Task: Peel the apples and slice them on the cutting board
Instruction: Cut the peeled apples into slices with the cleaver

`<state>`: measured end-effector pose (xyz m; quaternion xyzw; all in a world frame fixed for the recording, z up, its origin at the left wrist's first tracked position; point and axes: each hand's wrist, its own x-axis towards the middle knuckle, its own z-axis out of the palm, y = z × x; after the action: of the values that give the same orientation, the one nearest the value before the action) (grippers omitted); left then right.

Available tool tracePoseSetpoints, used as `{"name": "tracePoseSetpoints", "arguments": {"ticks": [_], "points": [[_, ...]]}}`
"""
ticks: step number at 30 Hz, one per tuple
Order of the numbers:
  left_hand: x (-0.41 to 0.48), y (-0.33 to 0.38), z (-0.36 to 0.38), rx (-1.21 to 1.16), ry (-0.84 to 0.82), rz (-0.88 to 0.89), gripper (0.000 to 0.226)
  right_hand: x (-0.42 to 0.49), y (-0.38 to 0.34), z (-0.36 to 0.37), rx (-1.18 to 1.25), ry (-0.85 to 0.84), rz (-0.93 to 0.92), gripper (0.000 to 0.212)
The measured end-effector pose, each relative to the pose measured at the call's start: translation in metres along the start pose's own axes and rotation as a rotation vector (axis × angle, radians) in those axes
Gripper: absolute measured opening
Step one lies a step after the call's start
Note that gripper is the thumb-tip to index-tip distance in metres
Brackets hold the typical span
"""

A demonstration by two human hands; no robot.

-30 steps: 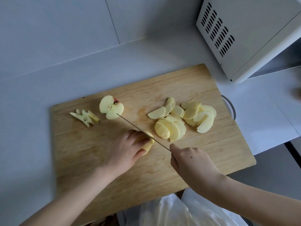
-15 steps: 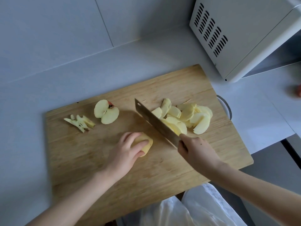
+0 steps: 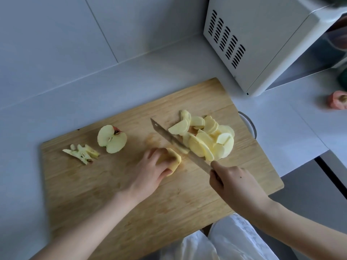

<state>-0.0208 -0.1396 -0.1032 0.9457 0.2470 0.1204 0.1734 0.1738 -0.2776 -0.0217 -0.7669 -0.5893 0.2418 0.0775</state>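
Observation:
A wooden cutting board lies on the white counter. My left hand holds a peeled apple piece down on the board's middle. My right hand grips the handle of a knife, whose blade lies tilted against a heap of pale apple slices on the board's right part. A peeled apple half with its core showing sits at the back left. Cut-out core scraps lie left of it.
A white microwave stands at the back right, close to the board's corner. A metal rim shows beside the board's right edge. A reddish apple sits on the counter at the far right. White cloth hangs below the board's front edge.
The knife left the apple piece, tilted its flat side up and swept right, pushing the cut slices into the heap. My left hand stayed on the apple piece.

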Motion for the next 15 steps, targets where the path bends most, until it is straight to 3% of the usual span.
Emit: {"name": "tracePoseSetpoints", "arguments": {"ticks": [7, 11, 13, 15], "points": [[0.007, -0.001, -0.002, 0.067, 0.012, 0.085, 0.047, -0.009, -0.008, -0.003, -0.094, -0.115, -0.035, 0.048], [0.009, 0.001, -0.005, 0.11, 0.009, 0.113, 0.05, -0.007, -0.007, 0.001, -0.1, -0.089, -0.037, 0.052], [0.01, 0.002, -0.006, 0.106, 0.01, 0.108, 0.057, -0.005, -0.009, 0.0, -0.113, -0.101, -0.02, 0.047], [0.01, 0.003, -0.006, 0.109, 0.022, 0.095, 0.054, 0.001, -0.009, 0.008, -0.138, -0.11, -0.022, 0.027]]}}
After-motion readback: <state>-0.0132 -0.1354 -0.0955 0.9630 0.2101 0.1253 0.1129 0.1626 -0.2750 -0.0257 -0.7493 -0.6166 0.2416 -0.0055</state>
